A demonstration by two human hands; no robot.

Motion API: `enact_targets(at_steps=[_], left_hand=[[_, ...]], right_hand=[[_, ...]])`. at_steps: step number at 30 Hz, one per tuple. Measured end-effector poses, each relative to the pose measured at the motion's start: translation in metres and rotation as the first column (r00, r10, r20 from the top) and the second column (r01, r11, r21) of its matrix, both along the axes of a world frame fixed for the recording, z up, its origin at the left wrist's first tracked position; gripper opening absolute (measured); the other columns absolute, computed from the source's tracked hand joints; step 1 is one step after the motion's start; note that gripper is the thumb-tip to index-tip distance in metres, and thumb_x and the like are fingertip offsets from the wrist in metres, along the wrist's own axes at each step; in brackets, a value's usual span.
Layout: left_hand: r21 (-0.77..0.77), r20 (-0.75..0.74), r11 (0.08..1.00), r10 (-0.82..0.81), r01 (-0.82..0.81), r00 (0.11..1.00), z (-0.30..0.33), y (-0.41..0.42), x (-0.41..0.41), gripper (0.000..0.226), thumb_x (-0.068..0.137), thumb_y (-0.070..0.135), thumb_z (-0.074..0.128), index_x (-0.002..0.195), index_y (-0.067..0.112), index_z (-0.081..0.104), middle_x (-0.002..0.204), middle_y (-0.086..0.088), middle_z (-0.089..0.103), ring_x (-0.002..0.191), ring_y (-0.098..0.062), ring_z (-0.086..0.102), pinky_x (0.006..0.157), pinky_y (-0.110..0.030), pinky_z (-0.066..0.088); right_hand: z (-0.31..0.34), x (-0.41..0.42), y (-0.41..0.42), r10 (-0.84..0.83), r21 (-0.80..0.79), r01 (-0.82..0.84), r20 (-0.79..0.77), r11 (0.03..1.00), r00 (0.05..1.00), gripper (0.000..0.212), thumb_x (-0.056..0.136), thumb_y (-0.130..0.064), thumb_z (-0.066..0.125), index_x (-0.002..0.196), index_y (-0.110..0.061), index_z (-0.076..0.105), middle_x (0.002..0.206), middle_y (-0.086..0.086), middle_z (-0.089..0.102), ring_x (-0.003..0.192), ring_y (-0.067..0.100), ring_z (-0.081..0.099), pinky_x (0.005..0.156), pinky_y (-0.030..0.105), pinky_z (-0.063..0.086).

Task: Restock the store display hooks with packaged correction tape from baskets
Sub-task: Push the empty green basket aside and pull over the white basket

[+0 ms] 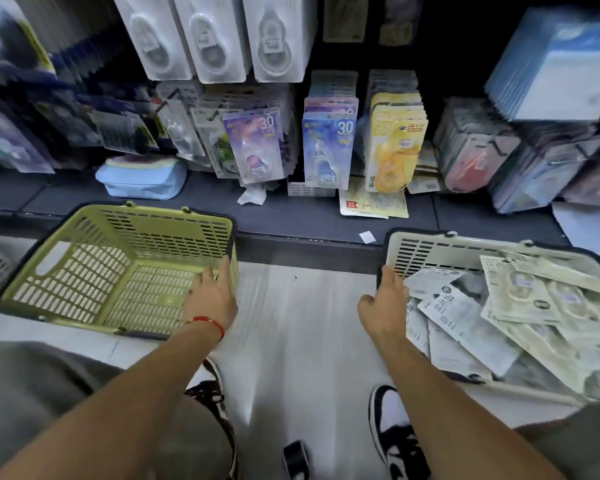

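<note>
Head view: left hand (pixel 210 299) grips the green basket's (pixel 84 258) rim; right hand (pixel 383 306) grips the white basket (pixel 430 251) holding correction tape packs (pixel 465 327). Hanging display packs (pixel 328 147), a blue pouch (pixel 141 180) and loose cards crowd the shelf (pixel 291 216).

Dim upper shelves, brighter floor, blurred and warped frame edges.

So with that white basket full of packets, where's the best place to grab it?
Probably the rim's near-left corner, from the left side, where the right hand already holds the white basket. The rim is bare there, while the packets pile up and spill over the near-right edge.
</note>
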State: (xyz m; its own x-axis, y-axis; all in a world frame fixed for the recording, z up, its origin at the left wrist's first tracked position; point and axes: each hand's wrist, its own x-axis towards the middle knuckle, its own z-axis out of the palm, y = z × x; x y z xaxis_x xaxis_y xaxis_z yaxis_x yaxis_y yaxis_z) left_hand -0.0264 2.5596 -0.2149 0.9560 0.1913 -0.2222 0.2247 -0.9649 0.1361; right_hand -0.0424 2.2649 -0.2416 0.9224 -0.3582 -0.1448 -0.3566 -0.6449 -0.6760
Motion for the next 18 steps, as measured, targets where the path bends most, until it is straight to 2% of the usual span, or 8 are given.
enact_targets(at_steps=[2, 4, 7, 9, 11, 13, 16, 18], left_hand=[[-0.064, 0.085, 0.995, -0.074, 0.080, 0.994, 0.007, -0.028, 0.009, 0.064, 0.100, 0.013, 0.052, 0.161, 0.011, 0.031, 0.157, -0.019, 0.043, 0.142, -0.039, 0.041, 0.114, -0.048, 0.039], [-0.277, 0.082, 0.952, -0.108, 0.127, 0.991, 0.010, -0.072, 0.012, 0.053, 0.103, 0.016, 0.053, 0.154, 0.008, 0.042, 0.150, -0.021, 0.052, 0.138, -0.039, 0.047, 0.113, -0.045, 0.039], [-0.603, -0.096, 0.791, 0.054, -0.101, 0.994, 0.010, -0.136, 0.013, 0.049, 0.108, 0.024, 0.048, 0.154, 0.009, 0.042, 0.149, -0.023, 0.054, 0.137, -0.040, 0.051, 0.114, -0.041, 0.040], [-0.687, -0.206, 0.681, 0.150, -0.252, 0.967, 0.012, -0.169, 0.017, 0.049, 0.109, 0.027, 0.047, 0.153, 0.007, 0.043, 0.150, -0.023, 0.054, 0.138, -0.041, 0.051, 0.112, -0.040, 0.041], [-0.696, -0.244, 0.639, 0.217, -0.327, 0.945, 0.013, -0.190, 0.019, 0.051, 0.106, 0.029, 0.054, 0.149, 0.003, 0.042, 0.148, -0.026, 0.054, 0.134, -0.044, 0.053, 0.107, -0.044, 0.044], [-0.683, -0.224, 0.644, 0.264, -0.344, 0.938, 0.008, -0.200, 0.015, 0.053, 0.105, 0.025, 0.059, 0.149, 0.007, 0.036, 0.142, -0.026, 0.056, 0.128, -0.046, 0.058, 0.102, -0.050, 0.049], [-0.645, -0.157, 0.709, 0.243, -0.286, 0.957, -0.004, -0.194, 0.006, 0.057, 0.103, 0.015, 0.059, 0.153, 0.018, 0.031, 0.131, -0.022, 0.063, 0.115, -0.043, 0.064, 0.094, -0.051, 0.054], [-0.597, -0.101, 0.775, 0.183, -0.206, 0.978, -0.015, -0.188, 0.007, 0.056, 0.101, 0.018, 0.064, 0.148, 0.019, 0.033, 0.124, -0.019, 0.067, 0.109, -0.042, 0.066, 0.090, -0.051, 0.056]], right_hand=[[0.003, 0.000, 0.001, -0.018, 0.159, 0.020, -0.012, 0.987, 1.000, 0.074, 0.091, 0.004, 0.055, 0.160, -0.010, 0.035, 0.162, 0.013, 0.037, 0.149, 0.034, 0.032, 0.125, 0.044, 0.027], [0.008, -0.003, 0.004, 0.052, 0.298, -0.038, -0.038, 0.954, 0.998, 0.072, 0.092, 0.007, 0.051, 0.159, -0.018, 0.040, 0.165, 0.006, 0.037, 0.152, 0.028, 0.035, 0.126, 0.044, 0.030], [0.024, -0.004, 0.003, 0.289, 0.425, -0.244, -0.044, 0.872, 0.956, 0.067, 0.095, 0.018, 0.044, 0.152, -0.016, 0.054, 0.160, 0.007, 0.048, 0.145, 0.022, 0.049, 0.116, 0.028, 0.043], [0.043, -0.005, -0.002, 0.416, 0.318, -0.389, -0.020, 0.865, 0.909, 0.059, 0.094, 0.018, 0.045, 0.143, -0.011, 0.062, 0.148, 0.010, 0.061, 0.133, 0.020, 0.060, 0.107, 0.021, 0.048], [0.062, -0.007, -0.015, 0.422, 0.207, -0.410, -0.018, 0.888, 0.906, 0.057, 0.091, 0.011, 0.048, 0.139, -0.016, 0.065, 0.143, 0.005, 0.064, 0.128, 0.018, 0.062, 0.109, 0.030, 0.050], [0.083, -0.010, -0.043, 0.348, 0.070, -0.345, -0.036, 0.936, 0.937, 0.055, 0.094, 0.004, 0.050, 0.140, -0.023, 0.064, 0.143, -0.001, 0.063, 0.125, 0.021, 0.065, 0.108, 0.039, 0.052], [0.102, -0.011, -0.106, 0.145, -0.134, -0.143, -0.002, 0.981, 0.989, 0.044, 0.096, 0.004, 0.054, 0.133, -0.016, 0.069, 0.141, 0.005, 0.065, 0.126, 0.025, 0.063, 0.108, 0.027, 0.043], [0.099, -0.016, -0.154, -0.048, -0.223, 0.045, -0.010, 0.974, 0.999, 0.041, 0.095, 0.003, 0.056, 0.132, -0.010, 0.069, 0.143, 0.010, 0.063, 0.130, 0.029, 0.059, 0.106, 0.026, 0.041]])
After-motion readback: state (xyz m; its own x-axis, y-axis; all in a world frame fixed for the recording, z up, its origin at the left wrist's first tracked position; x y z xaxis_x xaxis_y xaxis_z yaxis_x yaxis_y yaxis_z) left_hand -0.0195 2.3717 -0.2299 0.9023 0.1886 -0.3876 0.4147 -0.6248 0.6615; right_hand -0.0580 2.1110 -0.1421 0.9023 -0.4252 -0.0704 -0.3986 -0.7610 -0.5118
